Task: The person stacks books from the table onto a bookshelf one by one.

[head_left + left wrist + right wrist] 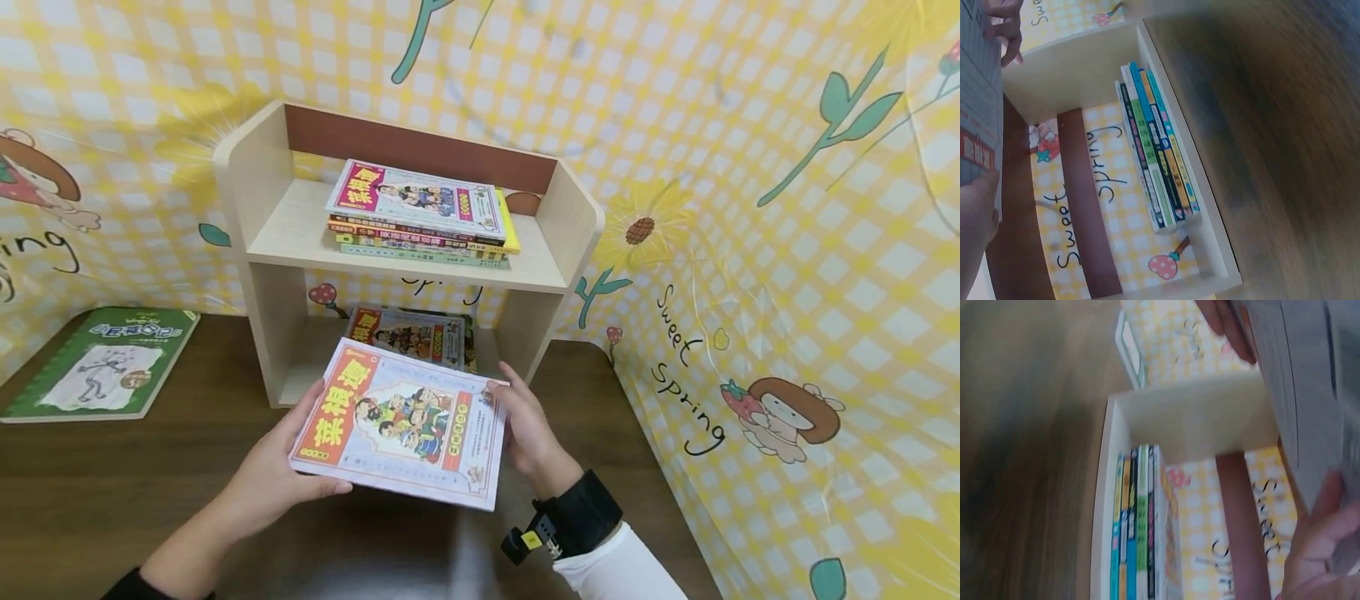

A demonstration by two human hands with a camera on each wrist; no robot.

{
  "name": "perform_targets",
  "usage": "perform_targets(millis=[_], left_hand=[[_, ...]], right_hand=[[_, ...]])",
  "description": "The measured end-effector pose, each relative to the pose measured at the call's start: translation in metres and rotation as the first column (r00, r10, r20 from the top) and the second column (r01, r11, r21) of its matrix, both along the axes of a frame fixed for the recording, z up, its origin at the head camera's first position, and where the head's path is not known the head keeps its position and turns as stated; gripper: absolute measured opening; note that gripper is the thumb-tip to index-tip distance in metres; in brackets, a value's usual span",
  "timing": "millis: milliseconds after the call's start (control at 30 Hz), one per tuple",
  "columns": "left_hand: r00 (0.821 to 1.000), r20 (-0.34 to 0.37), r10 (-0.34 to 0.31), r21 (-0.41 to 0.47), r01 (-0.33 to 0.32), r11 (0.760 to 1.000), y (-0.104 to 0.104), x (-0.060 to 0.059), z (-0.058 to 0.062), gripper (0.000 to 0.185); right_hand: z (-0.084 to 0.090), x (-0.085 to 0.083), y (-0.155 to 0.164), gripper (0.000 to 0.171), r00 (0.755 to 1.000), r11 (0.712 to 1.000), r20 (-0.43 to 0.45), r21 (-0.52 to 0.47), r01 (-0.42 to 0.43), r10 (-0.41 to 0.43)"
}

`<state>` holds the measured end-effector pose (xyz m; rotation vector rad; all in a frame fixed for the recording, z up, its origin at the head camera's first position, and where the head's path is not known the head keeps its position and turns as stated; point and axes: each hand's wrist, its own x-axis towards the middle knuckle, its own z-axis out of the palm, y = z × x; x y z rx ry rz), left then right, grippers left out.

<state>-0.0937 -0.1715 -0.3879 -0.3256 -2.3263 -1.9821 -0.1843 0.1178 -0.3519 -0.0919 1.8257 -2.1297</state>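
Note:
I hold a picture book (403,422) with a red and yellow title strip flat above the dark wooden table (112,492), in front of a small wooden shelf (262,225). My left hand (281,467) grips its left edge, thumb on the cover. My right hand (525,425) holds its right edge. The book's grey underside (979,100) fills the left wrist view's corner, and the same underside (1310,406) shows in the right wrist view. A stack of books (420,218) lies on the upper shelf. Another stack (412,335) lies in the lower compartment, its spines (1157,150) (1138,525) seen from both wrists.
A green book (105,360) lies flat on the table at the left. Yellow checked cartoon sheeting (787,250) walls in the back and right side. The table's right edge (652,450) runs close to my right wrist.

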Motion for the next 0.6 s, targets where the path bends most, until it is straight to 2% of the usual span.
perform_targets(millis=[67, 200, 400, 600], left_hand=[[1.0, -0.01, 0.029, -0.003, -0.029, 1.0, 0.004, 0.0, 0.002, 0.117], [0.996, -0.027, 0.081, 0.011, -0.081, 0.997, 0.011, 0.001, 0.006, 0.117], [0.989, -0.035, 0.141, 0.04, -0.14, 0.989, 0.019, 0.007, 0.014, 0.118], [0.971, -0.104, 0.216, 0.042, -0.213, 0.976, 0.024, 0.012, 0.022, 0.119]], right_hand=[[0.0, 0.007, -0.003, 0.067, 0.999, 0.999, -0.018, -0.015, 0.045, -0.046], [0.002, 0.023, -0.008, 0.067, 0.997, 0.995, -0.056, -0.083, 0.048, -0.052], [0.004, 0.045, -0.009, 0.071, 0.991, 0.993, -0.132, -0.121, -0.009, -0.007], [0.009, 0.057, -0.007, 0.084, 0.965, 0.993, -0.256, -0.086, -0.082, 0.057]])
